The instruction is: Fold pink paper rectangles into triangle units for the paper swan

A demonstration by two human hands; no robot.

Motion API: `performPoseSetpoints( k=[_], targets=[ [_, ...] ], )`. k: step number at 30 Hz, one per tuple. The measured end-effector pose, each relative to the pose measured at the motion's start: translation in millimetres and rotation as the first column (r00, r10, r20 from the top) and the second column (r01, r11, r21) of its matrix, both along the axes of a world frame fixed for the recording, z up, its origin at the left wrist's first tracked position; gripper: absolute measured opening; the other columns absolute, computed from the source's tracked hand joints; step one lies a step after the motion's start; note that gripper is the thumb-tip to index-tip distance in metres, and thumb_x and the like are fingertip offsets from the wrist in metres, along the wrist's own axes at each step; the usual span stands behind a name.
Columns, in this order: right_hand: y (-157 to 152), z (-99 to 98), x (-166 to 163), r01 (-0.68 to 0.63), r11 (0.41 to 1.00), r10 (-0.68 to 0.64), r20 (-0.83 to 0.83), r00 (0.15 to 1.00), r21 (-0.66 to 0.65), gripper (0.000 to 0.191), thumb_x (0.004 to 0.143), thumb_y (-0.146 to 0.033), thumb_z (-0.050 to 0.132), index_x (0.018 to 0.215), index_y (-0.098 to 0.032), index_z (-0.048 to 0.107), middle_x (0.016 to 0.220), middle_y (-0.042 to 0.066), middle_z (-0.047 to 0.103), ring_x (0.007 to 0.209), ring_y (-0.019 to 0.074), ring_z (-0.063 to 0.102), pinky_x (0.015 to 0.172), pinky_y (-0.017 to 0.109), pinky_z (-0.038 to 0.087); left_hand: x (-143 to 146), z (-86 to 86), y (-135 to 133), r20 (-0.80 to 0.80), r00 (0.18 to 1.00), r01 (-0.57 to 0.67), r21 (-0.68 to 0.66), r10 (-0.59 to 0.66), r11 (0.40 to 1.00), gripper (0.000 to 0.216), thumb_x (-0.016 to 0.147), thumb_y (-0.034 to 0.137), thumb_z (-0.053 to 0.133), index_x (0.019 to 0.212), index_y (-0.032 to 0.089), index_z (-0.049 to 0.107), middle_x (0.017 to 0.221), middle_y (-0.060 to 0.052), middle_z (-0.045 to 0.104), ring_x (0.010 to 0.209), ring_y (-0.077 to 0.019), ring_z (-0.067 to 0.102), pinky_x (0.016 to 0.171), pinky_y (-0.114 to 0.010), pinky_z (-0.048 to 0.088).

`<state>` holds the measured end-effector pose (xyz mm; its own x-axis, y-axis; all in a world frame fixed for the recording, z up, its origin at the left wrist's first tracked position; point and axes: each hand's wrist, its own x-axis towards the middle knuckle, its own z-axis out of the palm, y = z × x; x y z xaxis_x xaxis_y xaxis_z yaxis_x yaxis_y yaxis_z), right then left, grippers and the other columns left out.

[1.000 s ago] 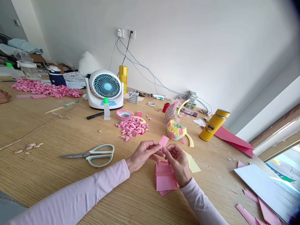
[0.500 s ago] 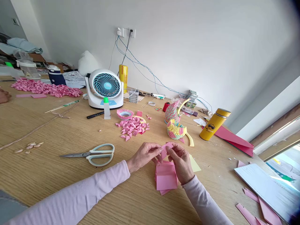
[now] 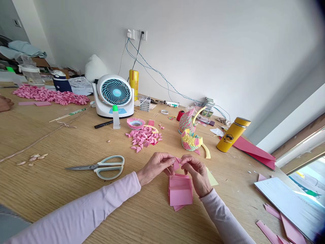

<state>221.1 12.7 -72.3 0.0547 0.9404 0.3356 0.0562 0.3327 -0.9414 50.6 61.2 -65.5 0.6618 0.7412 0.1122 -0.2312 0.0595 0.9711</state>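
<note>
While our left hand (image 3: pixel 156 169) pinched a small, folded piece of pink paper (image 3: pixel 176 164) between thumb and fingers, the bent fingertips of our right hand (image 3: pixel 198 174) met its right corner; whether they gripped it, we could not tell. We saw the piece just beyond the far end of a stack of rectangular pink paper sheets (image 3: pixel 181 196), its lower part and folds hard to make out between our fingers. Our right hand covered much of a pale yellow paper sheet (image 3: pixel 211 178). At the far left, the picture's border cut off another person's hand (image 3: pixel 5 103); at the near right, it cut off several long pink paper strips (image 3: pixel 269 231), and a flat, white, pad-like object (image 3: pixel 284 203) faded into a dark blur.

We saw the light wooden table (image 3: pixel 132 217) end at a slanting edge in the near left corner. Its surface ran open between our forearms, up to the stack's near edge. On our left, steel scissors with white handles (image 3: pixel 96 167) lay near our sleeve, blades pointing left.
</note>
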Motion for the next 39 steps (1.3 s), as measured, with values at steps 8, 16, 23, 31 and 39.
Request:
performPoseSetpoints(
  k=[8, 16, 23, 31, 39],
  targets=[
    [-1, 3.7, 6, -0.064, 0.996, 0.053, 0.175, 0.983, 0.062, 0.012, 0.08, -0.021, 0.058, 0.076, -0.02, 0.069, 0.091, 0.006, 0.059, 0.075, 0.0162, 0.054, 0.058, 0.025, 0.044, -1, -2.9, 3, -0.069, 0.993, -0.09, 0.118, 0.099, 0.989, 0.031, 0.082, 0.04, 0.061, 0.079, 0.009, 0.065, 0.058, -0.001, 0.059, 0.046, -0.0079, 0.053, 0.046, -0.019, 0.043],
    [2, 2.3, 3, 0.023, 0.994, 0.004, 0.246, 0.969, -0.104, 0.027, 0.083, -0.041, 0.06, 0.086, -0.015, 0.068, 0.067, 0.003, 0.062, 0.059, 0.0146, 0.057, 0.051, 0.024, 0.045, -2, -6.8, 7, -0.101, 0.99, -0.077, 0.235, 0.103, 0.969, 0.031, 0.082, 0.04, 0.061, 0.084, 0.01, 0.066, 0.057, 0.0, 0.059, 0.046, -0.0081, 0.055, 0.045, -0.018, 0.043],
    [6, -0.9, 6, 0.055, 0.993, -0.036, 0.178, 0.983, -0.103, 0.03, 0.082, -0.045, 0.062, 0.084, -0.015, 0.069, 0.062, 0.002, 0.06, 0.055, 0.0121, 0.053, 0.048, 0.022, 0.042, -3, -0.9, 8, -0.073, 0.997, -0.014, 0.016, 0.015, 1.0, 0.033, 0.076, 0.038, 0.069, 0.093, 0.01, 0.065, 0.068, -0.003, 0.065, 0.055, -0.0099, 0.059, 0.053, -0.022, 0.049],
    [4, -0.7, 2, -0.056, 0.988, 0.055, -0.015, 0.998, -0.146, 0.026, 0.08, -0.042, 0.067, 0.078, -0.016, 0.068, 0.065, 0.001, 0.059, 0.056, 0.0117, 0.051, 0.049, 0.022, 0.04, -5, 4.0, 7, -0.074, 0.997, 0.002, 0.011, -0.001, 1.0, 0.029, 0.075, 0.037, 0.07, 0.089, 0.011, 0.067, 0.064, -0.002, 0.063, 0.056, -0.0095, 0.057, 0.055, -0.022, 0.049],
    [1, 4.3, -4, -0.197, 0.956, 0.134, -0.272, 0.953, -0.219, 0.02, 0.077, -0.035, 0.072, 0.08, -0.017, 0.065, 0.065, -0.002, 0.06, 0.052, 0.0074, 0.05, 0.047, 0.018, 0.036, -5, 4.4, 8, -0.055, 0.998, -0.014, 0.037, 0.016, 0.999, 0.026, 0.074, 0.034, 0.072, 0.088, 0.013, 0.068, 0.078, -0.004, 0.067, 0.067, -0.0106, 0.058, 0.054, -0.019, 0.047]
  ],
)
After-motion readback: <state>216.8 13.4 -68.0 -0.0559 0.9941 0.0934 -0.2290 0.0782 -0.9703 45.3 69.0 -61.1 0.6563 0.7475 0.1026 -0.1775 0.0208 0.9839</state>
